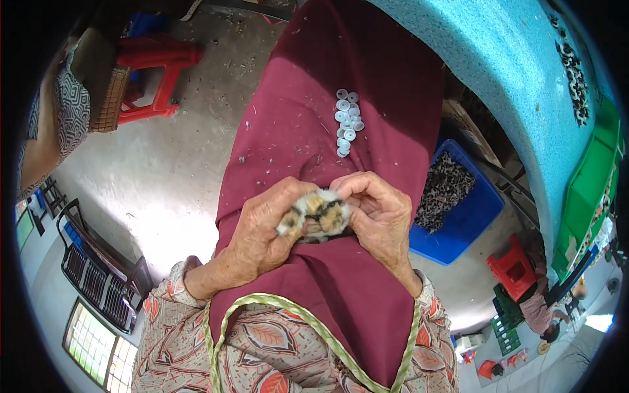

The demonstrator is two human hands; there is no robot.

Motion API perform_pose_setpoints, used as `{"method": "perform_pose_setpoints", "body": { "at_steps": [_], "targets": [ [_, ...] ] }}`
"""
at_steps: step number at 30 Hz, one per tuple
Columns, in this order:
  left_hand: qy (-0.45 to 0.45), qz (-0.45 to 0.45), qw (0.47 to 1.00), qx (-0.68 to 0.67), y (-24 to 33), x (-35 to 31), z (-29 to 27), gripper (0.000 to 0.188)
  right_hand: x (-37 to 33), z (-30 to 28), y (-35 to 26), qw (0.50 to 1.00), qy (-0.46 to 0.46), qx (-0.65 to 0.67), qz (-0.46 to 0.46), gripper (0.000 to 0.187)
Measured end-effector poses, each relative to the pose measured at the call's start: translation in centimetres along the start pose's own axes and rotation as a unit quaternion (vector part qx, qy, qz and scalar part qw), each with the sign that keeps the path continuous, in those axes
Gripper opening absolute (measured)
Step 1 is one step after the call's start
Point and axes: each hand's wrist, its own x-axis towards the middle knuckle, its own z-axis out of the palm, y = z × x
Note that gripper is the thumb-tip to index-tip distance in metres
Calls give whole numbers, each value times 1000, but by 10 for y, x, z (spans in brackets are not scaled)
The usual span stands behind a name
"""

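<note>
Both my hands hold a small fluffy plush piece [316, 213], white with tan and black patches, above my lap. My left hand [264, 219] wraps round its left side, the thumb underneath. On the other side, my right hand [380, 213] pinches the plush's upper right edge between thumb and fingers. Whether anything small sits in that pinch is hidden. A cluster of small white plastic discs [348, 121] lies beyond the hands on the maroon apron [282, 124] over my knees.
At the right stands a blue bin [452, 243] with many small black-and-white pieces. A speckled turquoise tabletop [504, 59] curves along the upper right, with a green tray [583, 196] at its edge. Red stools [157, 72] and another person's patterned clothing [71, 108] are at left.
</note>
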Motion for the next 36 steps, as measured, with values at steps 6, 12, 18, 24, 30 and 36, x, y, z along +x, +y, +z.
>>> {"method": "perform_pose_setpoints", "body": {
  "at_steps": [6,12,18,24,30,36],
  "targets": [
    [36,180,980,74,-5,2,-2,29,-5,10,-3,998,-4,15,-65,14],
    [55,265,957,106,0,-5,-9,39,-9,16,-8,966,-68,-114,-223,14],
    [37,227,971,-60,-13,-2,-3,30,-9,14,-9,961,-79,-139,-226,16],
    [9,180,983,-39,-13,-13,-9,24,-2,-1,-10,995,-91,-34,35,6],
    [39,213,976,-10,-9,-11,-4,30,57,-33,26,884,105,-450,-70,16],
    [65,208,976,20,-5,-12,-7,34,75,-42,31,798,75,-586,-125,18]
  ]
}}
